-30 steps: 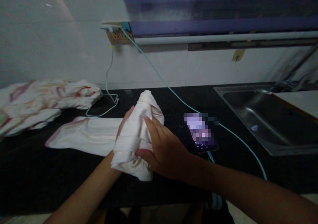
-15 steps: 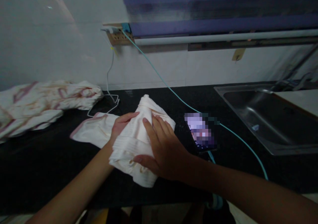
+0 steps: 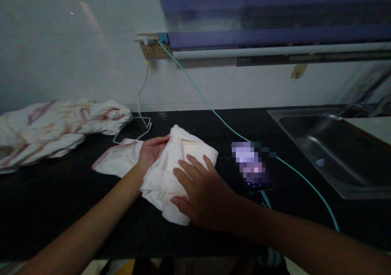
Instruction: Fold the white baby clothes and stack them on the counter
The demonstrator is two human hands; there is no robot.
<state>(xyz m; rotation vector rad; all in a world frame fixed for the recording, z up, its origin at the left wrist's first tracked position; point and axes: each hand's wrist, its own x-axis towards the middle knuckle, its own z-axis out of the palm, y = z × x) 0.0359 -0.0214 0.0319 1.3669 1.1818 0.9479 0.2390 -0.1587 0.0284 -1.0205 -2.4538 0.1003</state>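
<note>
A folded white cloth (image 3: 166, 181) with a ribbed band lies between my hands above the dark counter. My left hand (image 3: 149, 153) reaches along its left side and holds it from beneath, palm turned up, the fingertips hidden by the fabric. On the top right of the bundle rests my right hand (image 3: 201, 187), its fingers spread and the thumb apart near the lower edge. Another white cloth (image 3: 117, 161) with a pink edge lies flat on the counter, just left of my left wrist.
A heap of stained white fabric (image 3: 64, 122) lies at the left by the wall. To the right are a phone (image 3: 252, 167) on a teal cable (image 3: 210, 106) and a metal sink (image 3: 330, 153). A white cable (image 3: 140, 92) hangs from the wall socket (image 3: 155, 49).
My right hand has spread its fingers wider and slid slightly down and right over the cloth. The cloth's top has dipped a little. The whole view has shifted slightly.
</note>
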